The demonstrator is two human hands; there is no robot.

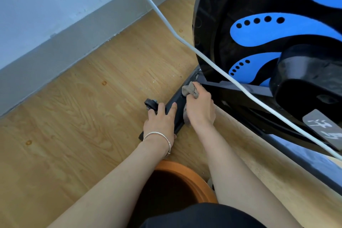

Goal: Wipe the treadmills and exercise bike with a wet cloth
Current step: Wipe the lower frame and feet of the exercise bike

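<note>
The person is crouching at the front foot of the bike [268,24], both bare arms reaching forward and down. The bike is filling the 1 to 3 o'clock part of the view, its black wheel cover showing blue markings. The foot bar [177,105] is lying on the wood floor [74,116] near the centre, running from 7 o'clock up toward 1 o'clock.

The right hand [199,109] is gripping the cloth [189,89], fingers curled round a grey bunched wad of it, and is pressing it onto the top of the bar. Part of the cloth is showing beyond the fingers at 12 o'clock of the hand, and a further bit is hanging at the hand's 8 o'clock edge.

The left hand [160,124] is resting on the bar's near end, just beside the right hand at its 9 o'clock. Its fingers are lying nearly straight; the outer fingertips are touching the small black wheel [150,103] at the bar's end. A silver bangle [159,139] is sitting on the left wrist.

A white cable [166,22] is crossing from 12 o'clock down to 4 o'clock, passing in front of the bike. An orange basin [187,172] is standing at 6 o'clock between the forearms. A grey wall [55,15] is filling the 10 o'clock area.
</note>
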